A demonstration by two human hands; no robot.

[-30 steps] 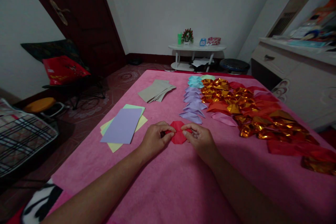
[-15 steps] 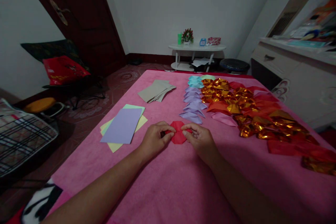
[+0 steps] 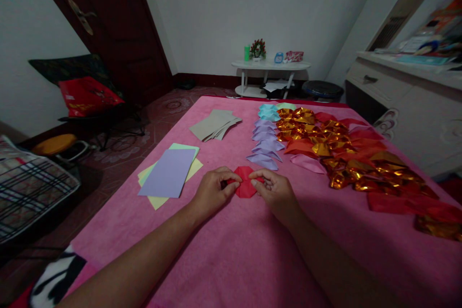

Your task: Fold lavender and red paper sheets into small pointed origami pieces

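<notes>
A folded piece of red paper [image 3: 245,185] lies low over the pink cloth [image 3: 231,250], its middle spread into a rounded, creased shape. My left hand [image 3: 215,187] pinches its left end between thumb and fingers. On the opposite end, my right hand [image 3: 275,188] grips the paper the same way. The fingers cover both ends of it. Just beyond, folded purple paper pieces [image 3: 265,159] stand in an overlapping row. A folded pink piece [image 3: 308,163] lies right of them.
Purple, green and yellow sheets [image 3: 168,173] are stacked at left, with grey sheets [image 3: 216,124] behind. Shiny gold folded pieces [image 3: 339,173] and red ones [image 3: 400,203] cover the right side. A white side table [image 3: 270,64] stands against the far wall.
</notes>
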